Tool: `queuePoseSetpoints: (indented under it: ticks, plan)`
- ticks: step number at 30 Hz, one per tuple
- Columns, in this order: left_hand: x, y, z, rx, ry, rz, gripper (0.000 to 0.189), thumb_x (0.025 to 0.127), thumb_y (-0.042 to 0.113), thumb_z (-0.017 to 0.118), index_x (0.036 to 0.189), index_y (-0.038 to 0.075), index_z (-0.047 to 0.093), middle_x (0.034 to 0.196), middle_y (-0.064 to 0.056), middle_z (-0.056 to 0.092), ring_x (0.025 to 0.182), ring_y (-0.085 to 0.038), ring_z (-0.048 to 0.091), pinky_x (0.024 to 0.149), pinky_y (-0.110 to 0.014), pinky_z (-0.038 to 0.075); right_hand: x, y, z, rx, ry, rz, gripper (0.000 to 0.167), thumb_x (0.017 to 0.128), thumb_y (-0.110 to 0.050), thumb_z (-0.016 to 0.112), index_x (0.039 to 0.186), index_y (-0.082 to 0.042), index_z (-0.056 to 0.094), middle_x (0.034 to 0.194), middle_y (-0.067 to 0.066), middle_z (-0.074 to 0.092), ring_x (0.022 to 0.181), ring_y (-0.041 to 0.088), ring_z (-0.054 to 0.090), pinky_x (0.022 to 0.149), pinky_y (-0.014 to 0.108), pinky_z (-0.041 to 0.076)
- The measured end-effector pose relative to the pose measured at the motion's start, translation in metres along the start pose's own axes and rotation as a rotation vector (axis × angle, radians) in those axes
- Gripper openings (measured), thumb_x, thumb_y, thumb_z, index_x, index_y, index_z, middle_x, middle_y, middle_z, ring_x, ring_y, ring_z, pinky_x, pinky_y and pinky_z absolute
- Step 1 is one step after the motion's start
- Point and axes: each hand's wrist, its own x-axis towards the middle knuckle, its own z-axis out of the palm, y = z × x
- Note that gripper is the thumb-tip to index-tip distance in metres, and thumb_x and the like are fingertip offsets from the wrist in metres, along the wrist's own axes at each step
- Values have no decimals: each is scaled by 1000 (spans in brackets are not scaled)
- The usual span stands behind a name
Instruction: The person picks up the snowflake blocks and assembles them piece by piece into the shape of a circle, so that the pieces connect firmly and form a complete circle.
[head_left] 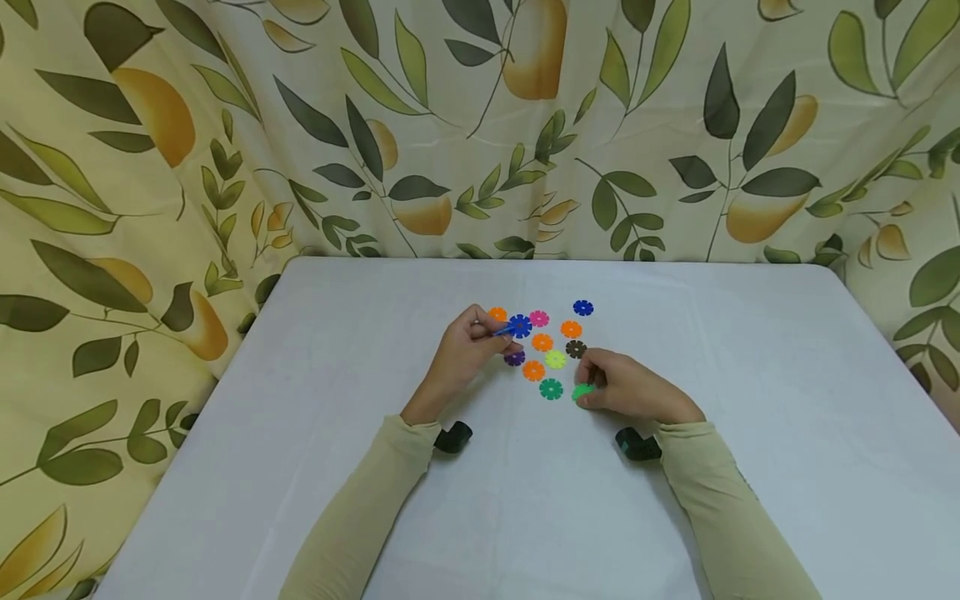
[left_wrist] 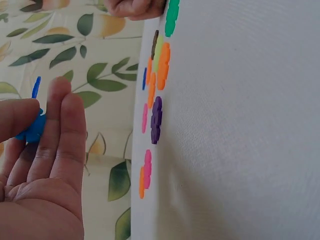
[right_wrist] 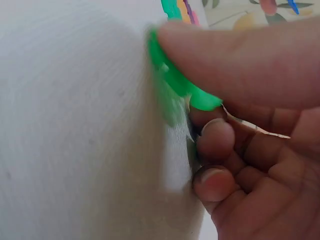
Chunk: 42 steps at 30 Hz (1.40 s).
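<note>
My left hand [head_left: 468, 354] pinches a light blue notched plastic disc [left_wrist: 34, 127] between thumb and fingers, raised over the table's far middle. A darker blue notched disc [head_left: 519, 326] stands at its edge, the two appearing joined. My right hand [head_left: 626, 387] pinches a bright green notched disc [right_wrist: 172, 77] with thumb and forefinger, right at the tabletop, its other fingers curled. Beside that hand lie a darker green disc [head_left: 551, 389] and a brown disc [head_left: 576, 349]. Below the left fingertips, a purple disc [left_wrist: 156, 120] lies partly covered in the head view.
Between and behind the hands, several loose discs lie flat: orange [head_left: 533, 371], yellow-green [head_left: 555, 359], pink [head_left: 539, 318] and dark blue [head_left: 582, 307]. They rest on a white-covered table [head_left: 315, 350]. A leaf-patterned curtain [head_left: 480, 133] hangs along its back and sides.
</note>
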Motion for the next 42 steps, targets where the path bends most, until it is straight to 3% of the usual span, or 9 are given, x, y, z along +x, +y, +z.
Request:
queuePoseSetpoints:
  ticks: [4, 14, 20, 29, 36, 42]
  plan:
    - [-2, 0, 1, 1, 1, -14, 13, 103, -7, 65, 107, 0, 55, 101, -21, 78, 97, -35, 78, 95, -38, 61, -2, 2, -2, 16, 52, 25, 22, 92, -1, 81, 100, -5, 62, 87, 4, 57, 85, 24, 54, 71, 32, 46]
    - [-2, -1, 3, 13, -33, -24, 13, 103, -5, 66, 109, -1, 56, 100, -20, 79, 102, -45, 76, 94, -38, 61, -4, 5, -7, 98, 185, 85, 10, 97, 2, 70, 106, 0, 67, 89, 9, 67, 75, 25, 64, 69, 31, 57]
    - [-3, -4, 4, 36, -53, -20, 14, 104, -4, 66, 108, 2, 54, 96, -18, 79, 96, -38, 79, 97, -38, 60, -4, -3, -12, 140, 251, 57, 10, 100, 2, 69, 110, 2, 66, 92, 12, 72, 76, 27, 69, 72, 28, 59]
    - [-5, -5, 12, 188, -46, -28, 16, 104, -1, 69, 111, 6, 57, 97, -10, 80, 96, -25, 79, 100, -35, 58, -6, -21, -15, 186, 324, -23, 11, 99, 6, 70, 108, 3, 64, 89, 14, 74, 82, 36, 73, 75, 36, 64]
    - [-6, -5, 15, 191, -51, -38, 15, 103, 0, 68, 110, 6, 57, 96, -10, 81, 97, -24, 79, 100, -38, 57, -5, -28, -12, 218, 345, -39, 12, 98, 8, 70, 107, 4, 63, 89, 13, 74, 85, 40, 74, 79, 43, 65]
    - [-6, -4, 18, 185, -58, -44, 15, 103, -1, 68, 109, 6, 57, 96, -7, 81, 97, -25, 79, 99, -36, 57, -6, -32, -8, 246, 339, -54, 13, 97, 9, 72, 108, 5, 64, 91, 14, 74, 86, 39, 74, 81, 38, 65]
